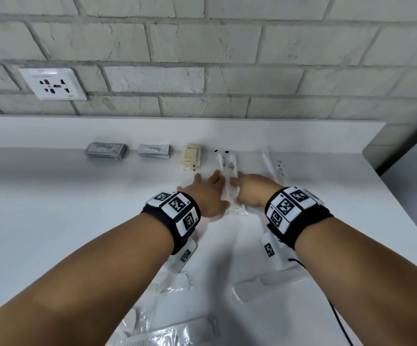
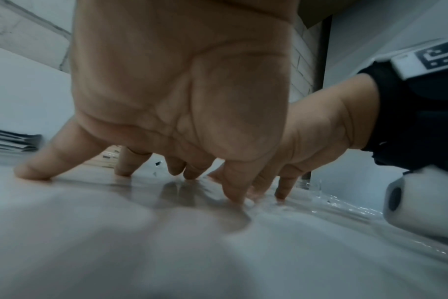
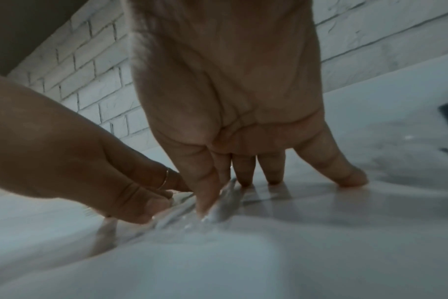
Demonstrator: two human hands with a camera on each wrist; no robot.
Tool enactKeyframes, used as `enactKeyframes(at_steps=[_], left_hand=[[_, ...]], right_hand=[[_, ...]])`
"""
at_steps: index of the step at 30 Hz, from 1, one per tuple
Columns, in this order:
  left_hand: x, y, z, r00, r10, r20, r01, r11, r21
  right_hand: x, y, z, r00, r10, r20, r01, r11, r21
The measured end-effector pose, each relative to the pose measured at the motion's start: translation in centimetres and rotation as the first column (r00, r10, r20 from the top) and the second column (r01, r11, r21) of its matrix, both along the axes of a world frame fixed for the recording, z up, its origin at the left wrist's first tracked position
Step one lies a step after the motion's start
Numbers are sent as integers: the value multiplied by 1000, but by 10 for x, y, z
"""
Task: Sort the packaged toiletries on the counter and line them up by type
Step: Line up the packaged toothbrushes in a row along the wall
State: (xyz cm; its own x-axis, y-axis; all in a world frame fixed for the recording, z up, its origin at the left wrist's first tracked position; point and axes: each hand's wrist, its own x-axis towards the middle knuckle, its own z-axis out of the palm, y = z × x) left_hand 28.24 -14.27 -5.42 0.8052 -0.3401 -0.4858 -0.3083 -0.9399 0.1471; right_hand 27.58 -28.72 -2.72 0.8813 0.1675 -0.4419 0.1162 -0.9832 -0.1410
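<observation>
A pile of long clear-wrapped packets (image 1: 228, 171) lies in the back row of the white counter (image 1: 77, 208). My left hand (image 1: 207, 193) and right hand (image 1: 250, 191) flank it, fingers straight and tips down on the counter, pressing against its two sides. In the left wrist view the left hand (image 2: 166, 172) has spread fingers touching the surface. The right wrist view has the right hand (image 3: 243, 178) with its thumb against the crinkled clear wrap (image 3: 218, 206). Left of the pile stand cream packets (image 1: 191, 157) and two stacks of grey sachets (image 1: 106, 151) (image 1: 153, 151).
Another long clear packet (image 1: 275, 166) lies right of the hands. Packaged white combs (image 1: 267, 283) (image 1: 175, 283) (image 1: 172, 333) lie loose near the front, under my forearms. A brick wall with a socket (image 1: 52, 83) backs the counter, whose right edge (image 1: 387, 196) drops off.
</observation>
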Motion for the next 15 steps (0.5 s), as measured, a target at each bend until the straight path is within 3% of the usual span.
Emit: enactKeyframes(at_steps=[6, 9, 11, 13, 15], left_hand=[[-11, -2, 5, 999, 51, 9, -50, 993, -105], [-12, -2, 7, 999, 34, 13, -33, 995, -92], [-11, -3, 6, 1000, 4, 11, -3, 998, -61], [-10, -3, 6, 1000, -10, 6, 10, 999, -47], [-9, -3, 6, 1000, -3, 7, 3, 999, -51]], right_hand=[[8, 12, -2, 999, -22, 25, 22, 1000, -9], [5, 5, 1, 990, -142, 17, 137, 974, 178], [3, -9, 6, 958, -287, 30, 257, 896, 363], [4, -33, 12, 883, -443, 154, 339, 830, 442], [7, -62, 19, 820, -468, 329, 383, 876, 291]])
